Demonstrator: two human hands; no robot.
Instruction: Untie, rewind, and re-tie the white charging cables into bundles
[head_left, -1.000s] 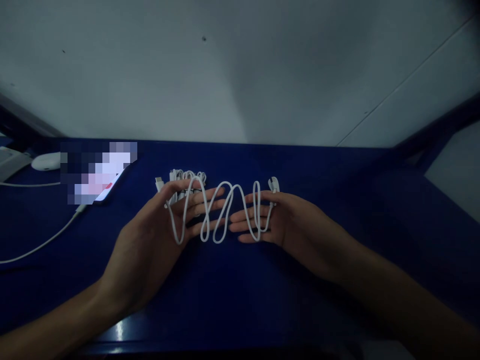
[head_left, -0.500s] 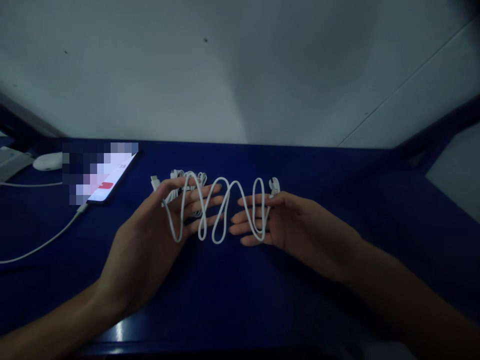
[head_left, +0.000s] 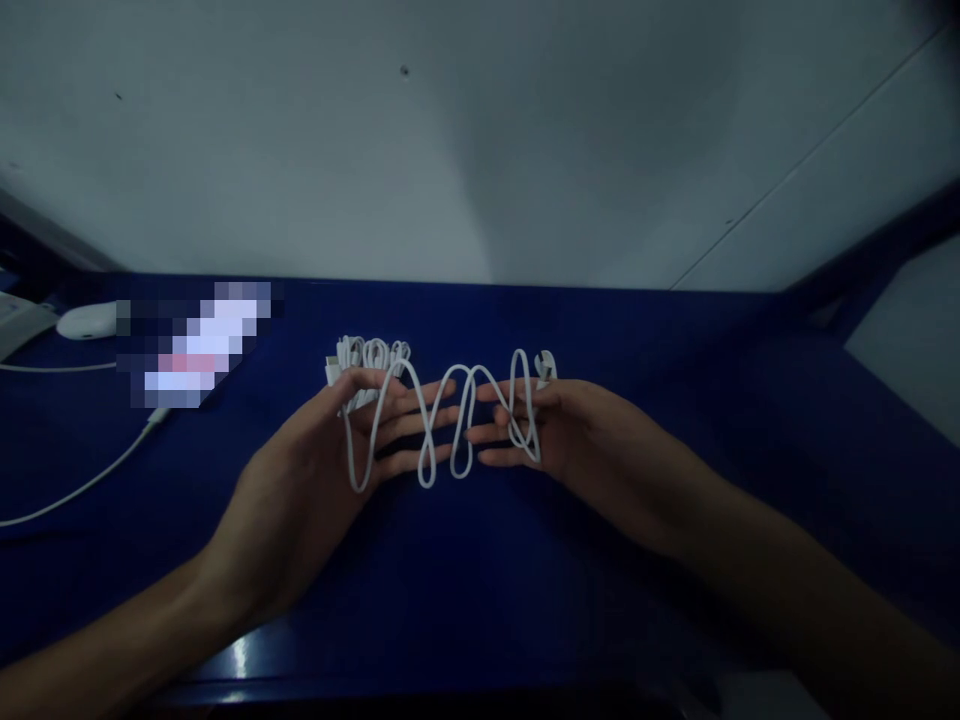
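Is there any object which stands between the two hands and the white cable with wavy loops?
No, nothing visible. The left hand pinches the white cable near one end, the right hand near the other. The bundled cables lie beyond the left hand on the blue table, not in between.

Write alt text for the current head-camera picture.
A person's left hand and right hand hold a loosely looped white cable between them over a blue table; bundled white cables lie just beyond the left hand. Farther left, a white cord runs to a pixelated, glowing device.
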